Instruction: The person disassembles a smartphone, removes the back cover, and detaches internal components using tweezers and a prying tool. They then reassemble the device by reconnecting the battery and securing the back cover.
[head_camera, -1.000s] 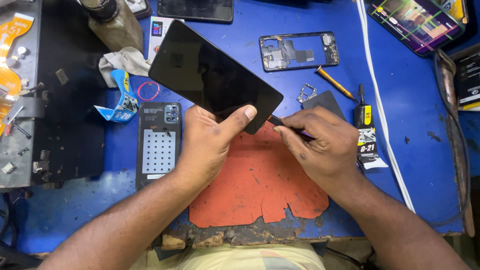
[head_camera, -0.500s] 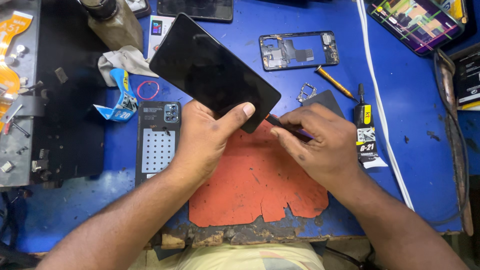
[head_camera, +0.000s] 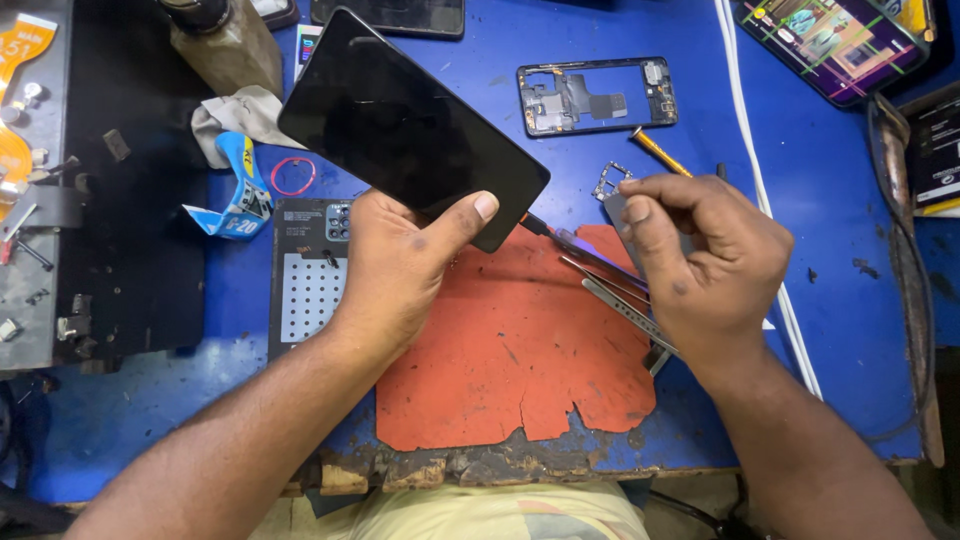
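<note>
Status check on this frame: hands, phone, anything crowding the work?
Left hand grips black phone, tilted over the bench. Right hand off the phone, above tweezers on orange mat. Nothing between them.

A black phone (head_camera: 410, 125) — screen dark, tilted — is held above the bench's middle; thin metal tweezers (head_camera: 625, 305) slant over the orange mat (head_camera: 500, 360).

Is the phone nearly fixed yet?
Not yet. Done: an opened phone frame lies stripped on the blue bench. In hand: the left hand holds the black screen panel lifted; the right hand pinches something small above the tweezers. Left: the parts are not together.
</note>
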